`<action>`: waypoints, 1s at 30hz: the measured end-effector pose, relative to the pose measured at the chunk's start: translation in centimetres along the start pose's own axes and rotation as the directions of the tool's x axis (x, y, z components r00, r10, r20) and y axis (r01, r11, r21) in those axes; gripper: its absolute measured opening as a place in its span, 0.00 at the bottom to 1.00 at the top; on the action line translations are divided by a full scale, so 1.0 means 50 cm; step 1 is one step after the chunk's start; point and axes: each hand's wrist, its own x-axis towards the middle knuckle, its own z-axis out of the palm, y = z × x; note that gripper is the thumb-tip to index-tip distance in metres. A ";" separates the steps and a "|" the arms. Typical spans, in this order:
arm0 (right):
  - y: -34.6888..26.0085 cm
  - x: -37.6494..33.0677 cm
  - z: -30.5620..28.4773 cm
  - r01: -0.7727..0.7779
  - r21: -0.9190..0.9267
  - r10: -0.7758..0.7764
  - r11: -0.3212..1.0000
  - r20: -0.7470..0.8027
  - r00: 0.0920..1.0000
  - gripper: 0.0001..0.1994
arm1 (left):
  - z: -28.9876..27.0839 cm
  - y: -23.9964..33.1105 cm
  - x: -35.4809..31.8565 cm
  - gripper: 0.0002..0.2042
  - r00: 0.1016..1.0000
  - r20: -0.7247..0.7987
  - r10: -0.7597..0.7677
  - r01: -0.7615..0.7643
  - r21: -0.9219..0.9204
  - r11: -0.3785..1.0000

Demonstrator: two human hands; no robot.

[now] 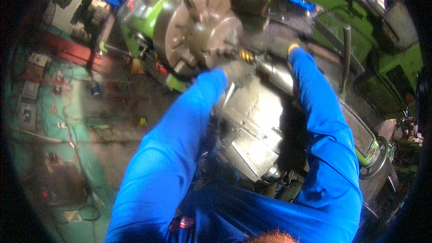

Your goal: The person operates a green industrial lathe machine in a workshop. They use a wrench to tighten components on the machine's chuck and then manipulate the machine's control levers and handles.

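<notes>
A large round grey metal lathe chuck, set in a green machine housing, is seen at the upper middle of the view. Just below and right of its face, a short brass-coloured ribbed piece is seen, joined to a shiny steel cylindrical part that slants down to the right.

The left hand, in a grey work glove at the end of a blue sleeve, is held against the lower edge of the chuck, just beside the brass piece; its grip appears clenched, but what it grasps cannot be told.

The right hand, also gloved, is laid over the steel part near the brass piece; its grip is blurred and cannot be told.

A grey metal carriage block is seen below both hands.
</notes>
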 end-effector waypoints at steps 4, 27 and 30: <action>0.035 0.010 0.021 0.116 0.029 -0.111 0.993 -0.142 0.984 0.24 | -0.013 0.012 0.004 0.15 0.984 0.125 -0.126 0.154 -0.249 0.956; 0.129 0.056 0.034 0.511 0.068 -0.496 0.857 -0.162 0.853 0.11 | 0.044 0.064 -0.025 0.10 0.986 0.119 -0.119 0.155 -0.364 0.919; 0.008 -0.006 0.001 0.053 0.545 -0.074 0.837 0.016 0.997 0.11 | 0.052 0.066 -0.059 0.11 0.992 0.037 -0.119 0.124 -0.325 0.938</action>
